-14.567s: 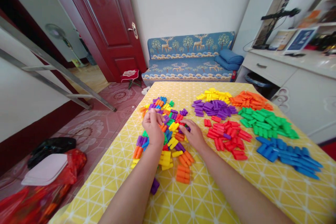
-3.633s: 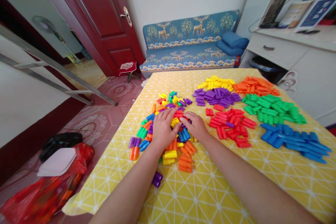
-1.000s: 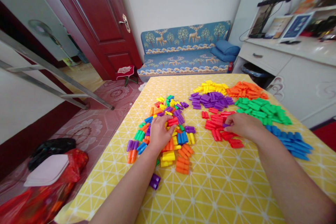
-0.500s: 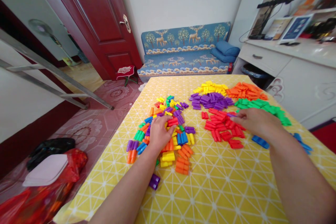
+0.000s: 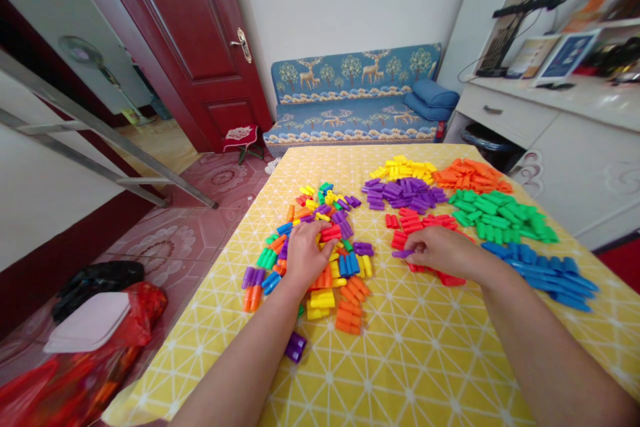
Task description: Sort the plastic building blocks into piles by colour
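Observation:
My left hand [image 5: 306,255] rests on the mixed pile of coloured plastic building blocks. Its thumb and index finger are closed around a red block [image 5: 330,233]. My right hand [image 5: 440,248] is over the pile of red blocks [image 5: 399,239], hiding part of it. Pinched between its fingertips is a small purple block [image 5: 401,254], at the left side of the red pile. Around my left hand lie orange blocks [image 5: 349,317], yellow blocks [image 5: 321,298] and blue blocks [image 5: 349,264], some joined side by side.
Beyond the red pile are purple [image 5: 405,193], yellow [image 5: 407,167] and orange [image 5: 470,175] piles. Green [image 5: 500,213] and blue [image 5: 550,273] piles lie to the right. A patterned yellow cloth [image 5: 400,367] covers the table. Behind it stands a blue sofa [image 5: 350,97].
My right hand has moved left and toward me across the red pile, carrying the purple block. This uncovers more of the green and blue piles. My left hand has stayed in place.

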Available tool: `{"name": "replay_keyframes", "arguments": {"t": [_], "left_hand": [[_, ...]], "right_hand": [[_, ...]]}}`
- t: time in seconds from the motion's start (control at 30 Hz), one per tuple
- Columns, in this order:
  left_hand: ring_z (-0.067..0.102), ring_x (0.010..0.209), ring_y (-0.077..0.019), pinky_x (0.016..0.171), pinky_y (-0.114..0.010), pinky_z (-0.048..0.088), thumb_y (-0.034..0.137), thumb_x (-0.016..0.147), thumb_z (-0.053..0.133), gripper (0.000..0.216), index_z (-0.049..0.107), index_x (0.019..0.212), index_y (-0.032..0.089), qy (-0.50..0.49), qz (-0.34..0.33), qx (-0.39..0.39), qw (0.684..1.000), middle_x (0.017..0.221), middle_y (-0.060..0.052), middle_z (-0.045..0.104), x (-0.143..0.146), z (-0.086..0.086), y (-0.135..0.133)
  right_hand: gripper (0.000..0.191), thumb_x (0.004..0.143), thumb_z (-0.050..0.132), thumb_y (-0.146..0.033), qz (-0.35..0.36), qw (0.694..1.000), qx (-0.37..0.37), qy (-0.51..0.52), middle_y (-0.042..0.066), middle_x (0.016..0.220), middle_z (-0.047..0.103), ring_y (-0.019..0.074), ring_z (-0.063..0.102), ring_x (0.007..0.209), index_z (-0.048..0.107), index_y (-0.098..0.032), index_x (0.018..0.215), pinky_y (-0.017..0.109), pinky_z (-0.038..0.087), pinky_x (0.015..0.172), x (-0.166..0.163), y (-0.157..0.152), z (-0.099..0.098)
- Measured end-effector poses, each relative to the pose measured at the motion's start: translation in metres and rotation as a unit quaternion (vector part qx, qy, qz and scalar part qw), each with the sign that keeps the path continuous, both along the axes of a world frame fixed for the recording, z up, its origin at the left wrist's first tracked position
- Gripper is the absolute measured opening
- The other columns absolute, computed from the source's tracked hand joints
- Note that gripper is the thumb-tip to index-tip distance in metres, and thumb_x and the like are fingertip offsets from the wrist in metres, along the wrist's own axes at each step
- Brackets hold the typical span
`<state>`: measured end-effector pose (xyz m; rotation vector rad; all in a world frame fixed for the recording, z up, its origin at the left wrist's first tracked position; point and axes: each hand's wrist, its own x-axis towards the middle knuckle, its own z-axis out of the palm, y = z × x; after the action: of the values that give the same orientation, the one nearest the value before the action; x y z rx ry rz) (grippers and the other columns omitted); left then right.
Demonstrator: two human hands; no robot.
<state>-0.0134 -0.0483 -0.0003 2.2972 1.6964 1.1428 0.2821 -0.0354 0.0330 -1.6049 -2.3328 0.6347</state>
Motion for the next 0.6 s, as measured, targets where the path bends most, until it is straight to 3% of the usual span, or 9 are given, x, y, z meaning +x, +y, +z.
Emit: {"name": "replay_keyframes", "arguments": {"t": [0.1,0.2,0.3,0.43,0.6], "left_hand": [[0.062,0.097,-0.0236,0.090,-0.039,0.044,0.027,0.078,0.068,0.025,0.063,0.101,0.022,0.001,-0.001,-0.006,1.000,0.103,-0.004,0.070,-0.001,0.000,0.000],[0.062,0.097,-0.0242,0.090,-0.039,0.044,0.027,0.077,0.068,0.024,0.063,0.101,0.022,-0.001,-0.001,-0.005,1.000,0.102,-0.004,0.071,-0.001,0.000,0.000],[0.062,0.097,-0.0239,0.090,-0.039,0.044,0.027,0.077,0.068,0.024,0.064,0.100,0.023,-0.003,-0.001,-0.002,1.000,0.102,-0.004,0.071,0.000,-0.001,0.000],[0.062,0.097,-0.0234,0.090,-0.039,0.043,0.027,0.077,0.068,0.022,0.064,0.099,0.023,-0.004,-0.003,-0.001,1.000,0.101,-0.003,0.071,0.000,-0.001,0.000],[0.062,0.097,-0.0231,0.090,-0.039,0.043,0.027,0.078,0.068,0.021,0.064,0.098,0.023,-0.002,-0.003,0.003,1.000,0.100,-0.002,0.071,0.000,-0.001,0.000]], "right_hand": [[0.014,0.075,0.063,-0.035,-0.067,0.994,0.045,0.076,0.002,0.067,0.071,0.0179,0.064,0.059,0.073,-0.024,0.076,0.026,0.045,0.052,-0.014,0.003,-0.011],[0.029,0.081,0.057,-0.039,-0.166,0.956,0.150,0.193,0.006,0.082,0.073,0.0198,0.067,0.071,0.071,-0.020,0.098,0.030,0.052,0.062,-0.033,0.006,-0.025],[0.029,0.082,0.057,-0.035,-0.118,0.957,0.139,0.226,0.006,0.084,0.071,0.0184,0.066,0.071,0.068,-0.019,0.104,0.030,0.053,0.064,-0.054,0.004,-0.040],[0.020,0.084,0.055,-0.026,-0.020,0.980,0.131,0.148,0.006,0.092,0.069,0.0186,0.065,0.082,0.070,-0.022,0.098,0.031,0.052,0.073,-0.073,-0.007,-0.052],[0.024,0.089,0.049,-0.021,-0.006,0.981,0.150,0.120,0.006,0.102,0.065,0.0192,0.062,0.094,0.067,-0.023,0.103,0.032,0.049,0.083,-0.081,-0.013,-0.052]]}}
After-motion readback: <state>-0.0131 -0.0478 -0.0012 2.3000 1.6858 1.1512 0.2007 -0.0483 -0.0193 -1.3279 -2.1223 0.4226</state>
